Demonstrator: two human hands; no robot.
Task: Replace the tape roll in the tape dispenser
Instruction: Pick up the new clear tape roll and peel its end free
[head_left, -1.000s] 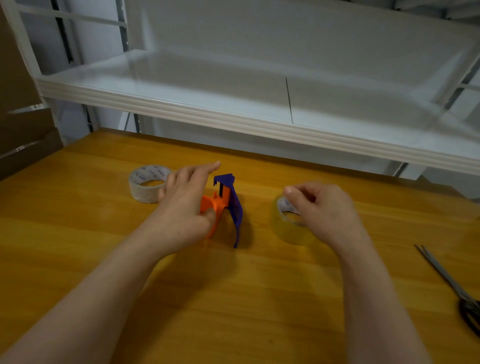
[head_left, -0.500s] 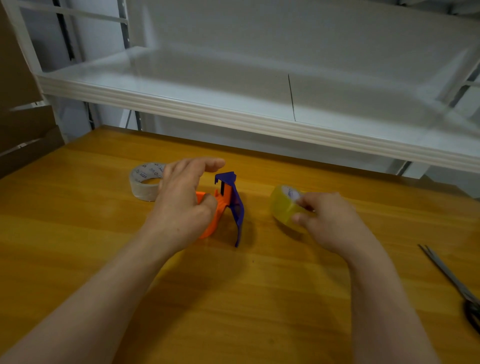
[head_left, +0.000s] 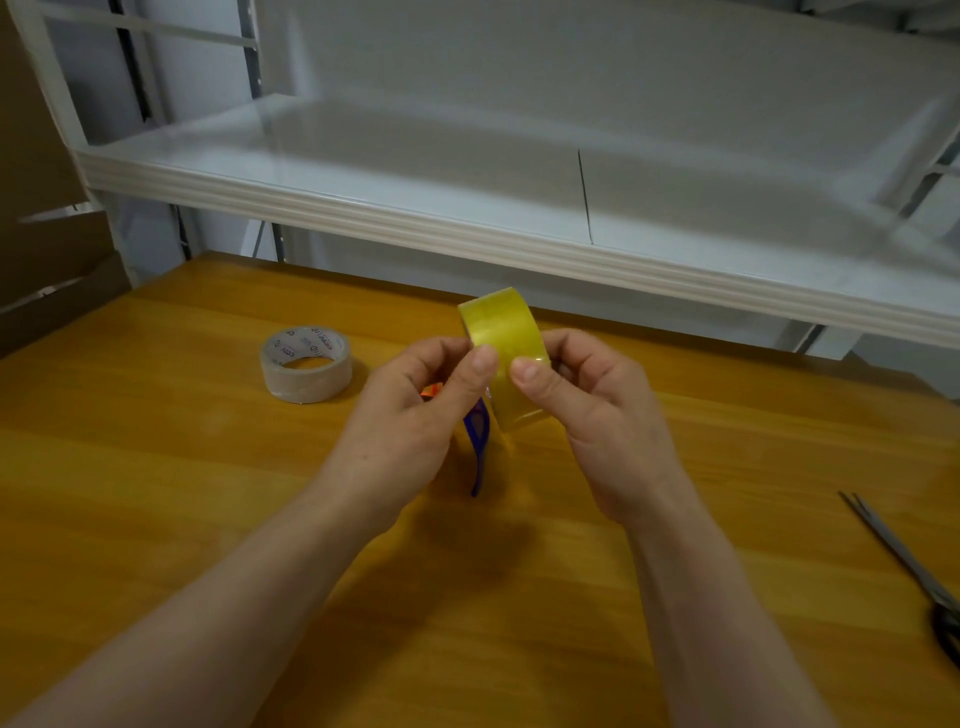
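Gripping the yellow tape roll (head_left: 498, 332) between them, both hands are holding it up on edge above the wooden table (head_left: 208, 493), with its broad outer band facing the camera. The left hand (head_left: 410, 415) is closing on the roll's left side, its thumb pressing flat against the band near the edge while its fingers are curling in behind. The right hand (head_left: 587, 410) is clasping the right side in the same way, its thumb lying on the band just beside the left thumb and its fingers wrapping round the far side of the roll. The two thumb tips are sitting close together but are not touching. The roll is hanging in the air, clear of the table, roughly midway across it and in front of the white shelf (head_left: 467, 223). Just below and behind the hands the tape dispenser (head_left: 480, 441) is sitting on the table, mostly hidden; only a curved blue piece is showing between the wrists and a small orange patch is peeking out beside the left fingers, and whether the roll is touching it I cannot tell. A grey tape roll (head_left: 306, 364) is lying flat on the table to the left, well apart from the hands. Scissors (head_left: 904, 561) are lying near the table's right edge, and brown cardboard (head_left: 36, 249) is leaning at the far left.
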